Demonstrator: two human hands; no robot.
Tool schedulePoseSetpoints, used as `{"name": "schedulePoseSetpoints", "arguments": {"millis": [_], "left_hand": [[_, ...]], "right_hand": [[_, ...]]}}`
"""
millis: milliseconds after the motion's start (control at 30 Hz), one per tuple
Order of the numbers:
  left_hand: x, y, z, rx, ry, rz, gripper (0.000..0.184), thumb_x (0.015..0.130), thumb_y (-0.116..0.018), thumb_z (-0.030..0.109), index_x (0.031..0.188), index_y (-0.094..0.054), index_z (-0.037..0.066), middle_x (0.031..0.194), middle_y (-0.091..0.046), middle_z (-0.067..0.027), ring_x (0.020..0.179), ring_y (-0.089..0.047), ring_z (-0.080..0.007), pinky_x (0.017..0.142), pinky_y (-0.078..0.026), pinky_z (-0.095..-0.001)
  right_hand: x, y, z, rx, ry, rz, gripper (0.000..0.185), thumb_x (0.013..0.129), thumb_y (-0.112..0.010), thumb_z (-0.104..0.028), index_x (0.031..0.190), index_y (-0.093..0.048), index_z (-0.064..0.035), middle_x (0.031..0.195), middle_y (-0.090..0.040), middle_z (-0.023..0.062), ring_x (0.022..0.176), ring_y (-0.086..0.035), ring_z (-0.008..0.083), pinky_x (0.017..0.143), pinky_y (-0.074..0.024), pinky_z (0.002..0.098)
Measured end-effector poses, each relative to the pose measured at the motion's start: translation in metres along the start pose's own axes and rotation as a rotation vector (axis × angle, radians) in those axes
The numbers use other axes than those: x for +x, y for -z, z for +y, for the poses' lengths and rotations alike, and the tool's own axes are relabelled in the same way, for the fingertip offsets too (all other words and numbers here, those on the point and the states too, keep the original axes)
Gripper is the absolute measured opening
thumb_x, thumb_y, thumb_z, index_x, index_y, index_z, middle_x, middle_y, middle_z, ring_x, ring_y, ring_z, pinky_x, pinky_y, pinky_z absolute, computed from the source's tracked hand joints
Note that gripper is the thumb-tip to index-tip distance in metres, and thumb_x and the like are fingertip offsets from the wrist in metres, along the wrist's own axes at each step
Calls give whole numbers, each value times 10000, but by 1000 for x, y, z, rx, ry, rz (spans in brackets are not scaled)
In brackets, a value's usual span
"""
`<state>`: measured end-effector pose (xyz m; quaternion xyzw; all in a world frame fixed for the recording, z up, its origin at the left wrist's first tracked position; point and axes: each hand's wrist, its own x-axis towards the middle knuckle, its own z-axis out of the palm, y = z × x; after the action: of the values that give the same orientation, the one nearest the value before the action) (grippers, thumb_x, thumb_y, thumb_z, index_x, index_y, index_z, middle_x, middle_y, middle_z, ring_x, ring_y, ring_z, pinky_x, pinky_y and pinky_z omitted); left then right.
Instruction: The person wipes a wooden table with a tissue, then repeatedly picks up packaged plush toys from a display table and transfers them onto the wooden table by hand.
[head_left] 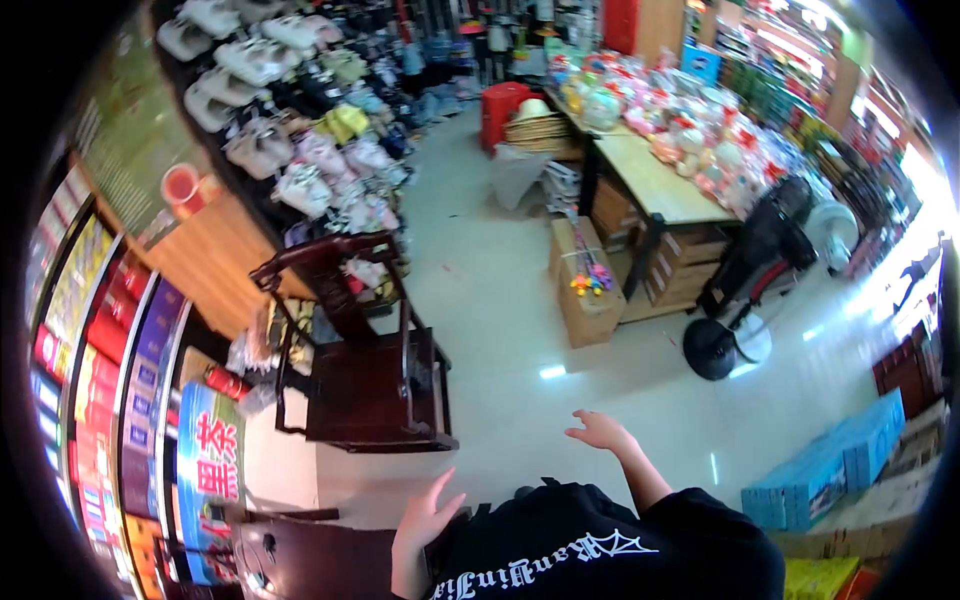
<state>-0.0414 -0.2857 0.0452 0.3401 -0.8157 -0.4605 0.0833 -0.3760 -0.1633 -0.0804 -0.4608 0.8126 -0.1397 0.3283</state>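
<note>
My left hand [430,517] is raised in front of the black shirt [600,545], its fingers apart and nothing in them. A dark brown wooden armchair [365,385] stands ahead and to the left, nearest to this hand but not touched. Farther right, my right hand [602,431] reaches out over the pale tiled floor [500,380]. Its fingers are stretched out and hold nothing. In front of it, at a distance, stands a cardboard box [582,300] with colourful toys [592,282] lying against it.
Shoes [310,150] cover a rack on the left. A table [665,185] carries wrapped goods. Floor fans [755,270] stand at its near end. Blue boxes [825,465] line the lower right. A dark tabletop [320,560] lies at lower left, beside shelves [100,370].
</note>
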Motion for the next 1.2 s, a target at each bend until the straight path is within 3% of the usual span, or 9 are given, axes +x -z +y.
{"name": "schedulePoseSetpoints", "arguments": {"millis": [267, 467, 633, 667, 700, 767, 867, 933, 1200], "left_hand": [[122, -6, 28, 91, -127, -285, 564, 814, -584, 239, 1289, -360, 33, 1223, -486, -163, 1133, -472, -256, 942, -365, -340], [225, -3, 36, 19, -260, -287, 724, 766, -634, 262, 1331, -256, 12, 1268, -412, -213, 1136, -455, -298, 943, -359, -355], [301, 70, 80, -81, -577, 262, 769, 696, -676, 209, 1320, -279, -2, 1329, -341, -164, 1220, -344, -267, 1006, -284, -381], [301, 109, 109, 230, -703, 448, 698, 735, -617, 255, 1292, -311, -34, 1310, -355, -191, 1238, -316, -275, 1021, -269, -362], [313, 127, 120, -419, -457, 785, 586, 822, -510, 284, 1277, -327, -38, 1308, -360, -179, 1227, -327, -259, 1024, -265, -382], [337, 177, 155, -476, -782, 1089, 599, 816, -511, 296, 1280, -323, -32, 1310, -357, -179, 1227, -324, -260, 1025, -262, -383], [381, 220, 190, -408, -1271, 1086, 617, 807, -512, 315, 1285, -316, -23, 1314, -351, -180, 1228, -320, -261, 1025, -258, -384], [415, 228, 209, -462, -1408, 986, 630, 801, -512, 328, 1288, -311, -17, 1316, -348, -180, 1229, -318, -261, 1025, -255, -385], [536, 224, 251, -596, -1506, 795, 680, 777, -515, 378, 1301, -293, 6, 1325, -334, -182, 1231, -308, -264, 1027, -243, -389]], "right_hand": [[-37, -6, 46, 307, -323, 75, 572, 781, -554, -454, 1174, -486, -45, 1040, -587, 183, 972, -557, 320, 834, -440, 372], [5, 25, 46, 367, -469, 204, 565, 783, -555, -436, 1177, -479, -40, 1033, -587, 189, 964, -563, 318, 833, -442, 364], [68, 76, 36, 368, -462, 313, 558, 788, -550, -437, 1176, -479, -42, 1033, -587, 188, 965, -563, 315, 831, -444, 364], [82, 89, 33, 374, -446, 319, 557, 788, -550, -437, 1178, -478, -45, 1039, -584, 188, 971, -559, 316, 835, -441, 365], [98, 102, 31, 387, -433, 335, 556, 789, -551, -437, 1179, -477, -48, 1045, -581, 189, 977, -556, 316, 840, -439, 365], [126, 123, 37, 213, -419, 295, 560, 793, -536, -451, 1186, -466, -57, 1044, -579, 183, 972, -552, 323, 831, -440, 375], [156, 157, 28, 23, -460, 221, 565, 803, -507, -472, 1192, -451, -66, 1044, -575, 174, 970, -542, 328, 830, -433, 391], [173, 169, 24, 10, -484, 216, 566, 805, -500, -477, 1193, -448, -68, 1046, -574, 171, 975, -537, 327, 832, -429, 396], [266, 198, 23, 155, -520, 13, 580, 806, -496, -479, 1223, -439, -80, 1130, -541, 168, 1042, -509, 330, 879, -407, 387]]}}
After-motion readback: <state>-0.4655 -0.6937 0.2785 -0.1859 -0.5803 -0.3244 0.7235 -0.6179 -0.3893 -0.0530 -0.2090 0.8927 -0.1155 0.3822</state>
